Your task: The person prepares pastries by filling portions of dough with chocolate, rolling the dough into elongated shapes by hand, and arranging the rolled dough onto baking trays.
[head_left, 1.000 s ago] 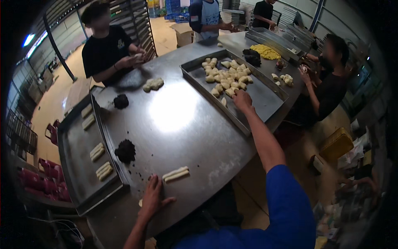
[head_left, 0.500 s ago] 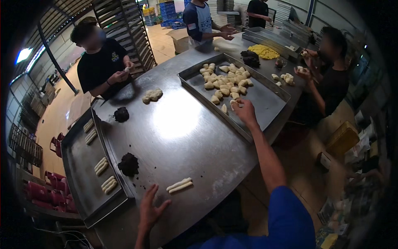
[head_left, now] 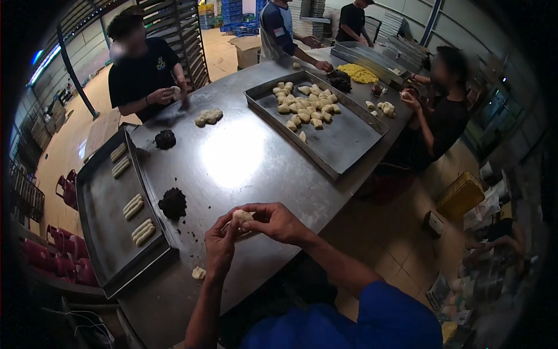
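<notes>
Over the near edge of the steel table, my left hand (head_left: 221,237) and my right hand (head_left: 281,223) meet around a small piece of pale dough (head_left: 243,217). The fingers of both are closed on it. Beneath them, dough strips on the table are mostly hidden by my hands. Beside my left forearm lies another small dough piece (head_left: 199,272). A dark, crumbly mound of filling (head_left: 172,203) sits just beyond my left hand, with crumbs scattered round it. Farther off to the right, a large metal tray (head_left: 340,170) holds a heap of cut dough pieces (head_left: 303,104).
At the left, a long tray (head_left: 104,224) carries several sets of dough strips (head_left: 143,231). A second dark mound (head_left: 165,139) and a dough lump (head_left: 208,117) lie farther along. Co-workers stand round the table; yellow filling (head_left: 357,73) is at the far end.
My right hand has come back from the big tray to my left hand, and both now grip dough. A small dough piece now lies beside my left forearm. The view has shifted slightly.
</notes>
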Tool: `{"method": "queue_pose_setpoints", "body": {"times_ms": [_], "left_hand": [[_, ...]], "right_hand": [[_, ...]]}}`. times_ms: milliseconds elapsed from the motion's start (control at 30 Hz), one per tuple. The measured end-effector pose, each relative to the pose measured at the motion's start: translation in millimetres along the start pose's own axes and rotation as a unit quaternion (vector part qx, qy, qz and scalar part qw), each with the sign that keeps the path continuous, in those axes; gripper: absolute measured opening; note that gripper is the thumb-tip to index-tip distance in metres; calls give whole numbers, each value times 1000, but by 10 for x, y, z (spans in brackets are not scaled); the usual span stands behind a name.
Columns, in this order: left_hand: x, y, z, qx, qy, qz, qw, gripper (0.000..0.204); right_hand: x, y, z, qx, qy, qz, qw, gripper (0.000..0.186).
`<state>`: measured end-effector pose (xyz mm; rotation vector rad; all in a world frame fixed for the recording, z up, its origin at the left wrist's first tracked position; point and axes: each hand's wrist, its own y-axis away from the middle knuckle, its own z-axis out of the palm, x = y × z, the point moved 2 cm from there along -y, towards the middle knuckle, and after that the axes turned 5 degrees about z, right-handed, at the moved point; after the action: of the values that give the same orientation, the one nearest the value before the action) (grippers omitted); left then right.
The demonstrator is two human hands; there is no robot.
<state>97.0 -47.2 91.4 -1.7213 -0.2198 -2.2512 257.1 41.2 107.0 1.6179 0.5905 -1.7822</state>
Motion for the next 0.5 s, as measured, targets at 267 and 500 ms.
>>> {"method": "queue_pose_setpoints", "body": {"times_ms": [267, 500], "left_hand": [[190, 447, -316, 53, -234, 204, 949, 42], [-131, 902, -962, 129, -274, 200, 932, 59]], "right_hand": [[155, -100, 487, -7, -18, 76, 997, 42], [655, -229, 1266, -99, -279, 201, 934, 50]]}}
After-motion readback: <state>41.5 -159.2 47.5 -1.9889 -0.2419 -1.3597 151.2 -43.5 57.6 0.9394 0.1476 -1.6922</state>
